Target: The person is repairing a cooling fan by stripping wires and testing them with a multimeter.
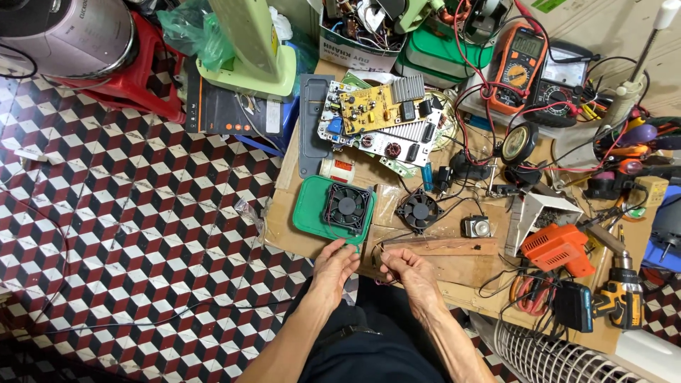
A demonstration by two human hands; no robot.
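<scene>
fan [347, 206] on tray [306, 210] — boards [379, 117] seemingly behind

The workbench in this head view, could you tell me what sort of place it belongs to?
Most likely a small electronics repair shop: bare circuit boards, an orange multimeter with test leads, and loose cooling fans crowd the bench.

A square black cooling fan [347, 206] lies flat, its round hub and blades facing up, on a green rounded-square lid [309, 210] at the near left edge of the workbench. The fan sits toward the lid's right side, turned slightly askew to it, leaving a bare green band on the left. Thin dark wires [377, 257] trail from the fan's near side over the bench edge, ending as loose strands just beside the lid's near right corner; their ends are too fine to make out.
</scene>
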